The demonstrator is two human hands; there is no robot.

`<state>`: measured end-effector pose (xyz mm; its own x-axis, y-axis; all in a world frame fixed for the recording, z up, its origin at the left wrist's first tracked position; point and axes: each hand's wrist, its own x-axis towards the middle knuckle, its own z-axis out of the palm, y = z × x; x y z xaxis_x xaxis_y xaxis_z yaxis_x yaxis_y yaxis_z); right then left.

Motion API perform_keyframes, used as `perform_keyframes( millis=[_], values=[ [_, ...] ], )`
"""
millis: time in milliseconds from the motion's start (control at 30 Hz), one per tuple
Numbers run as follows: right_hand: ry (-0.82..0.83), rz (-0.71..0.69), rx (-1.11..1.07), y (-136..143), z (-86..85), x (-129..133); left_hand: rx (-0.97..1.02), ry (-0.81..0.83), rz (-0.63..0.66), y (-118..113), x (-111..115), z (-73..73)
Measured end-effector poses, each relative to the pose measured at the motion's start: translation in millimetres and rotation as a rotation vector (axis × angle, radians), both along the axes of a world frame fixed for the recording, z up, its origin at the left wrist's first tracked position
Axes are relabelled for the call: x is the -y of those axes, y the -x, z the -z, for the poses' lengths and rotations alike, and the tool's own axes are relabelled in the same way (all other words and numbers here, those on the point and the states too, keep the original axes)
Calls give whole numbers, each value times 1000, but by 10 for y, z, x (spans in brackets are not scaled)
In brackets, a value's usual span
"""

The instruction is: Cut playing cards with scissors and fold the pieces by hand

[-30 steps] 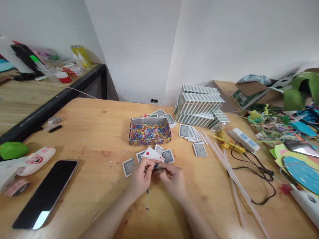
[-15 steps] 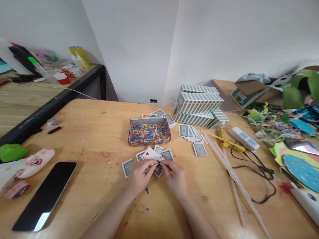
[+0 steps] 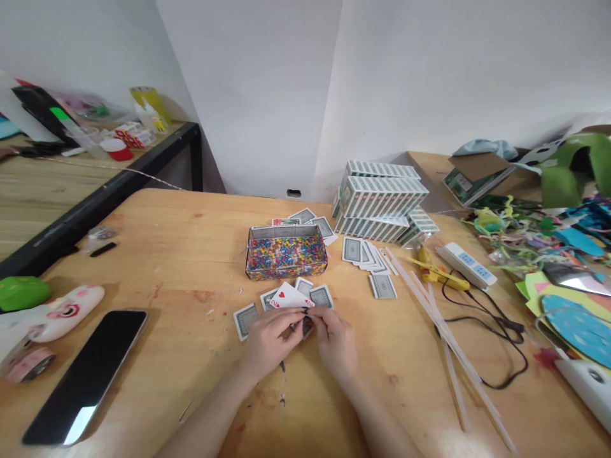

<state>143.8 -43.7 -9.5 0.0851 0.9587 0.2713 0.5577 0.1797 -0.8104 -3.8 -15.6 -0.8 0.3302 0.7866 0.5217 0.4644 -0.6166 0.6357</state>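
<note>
My left hand (image 3: 272, 338) and my right hand (image 3: 337, 342) meet fingertip to fingertip above scattered playing cards. Both pinch something small and dark between them, too small to make out. Just beyond the fingers lies a face-up two of hearts (image 3: 287, 295), over several face-down cards. One grey-backed card (image 3: 245, 322) lies left of my left hand. Behind the cards stands an open rectangular box (image 3: 286, 253) with a colourful patterned lining.
Stacked striped card boxes (image 3: 382, 198) stand at the back right, with fanned cards (image 3: 360, 252) before them. Glue sticks (image 3: 451, 343), a yellow glue gun (image 3: 436, 270) and a power strip (image 3: 466, 265) lie right. A phone (image 3: 86, 375) lies left.
My left fingers have shifted slightly and closed more around the small dark thing. My right hand has barely moved. The box and cards are unchanged.
</note>
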Motion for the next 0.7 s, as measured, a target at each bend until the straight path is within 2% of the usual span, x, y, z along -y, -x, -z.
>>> perform_keyframes(
  millis=[400, 700],
  values=[
    [-32, 3, -12, -10, -21, 16, 20, 76, 12, 26, -15, -50],
    [-119, -2, -12, -44, -43, 9, 81, -55, 8, 35, -22, -60]
  ],
)
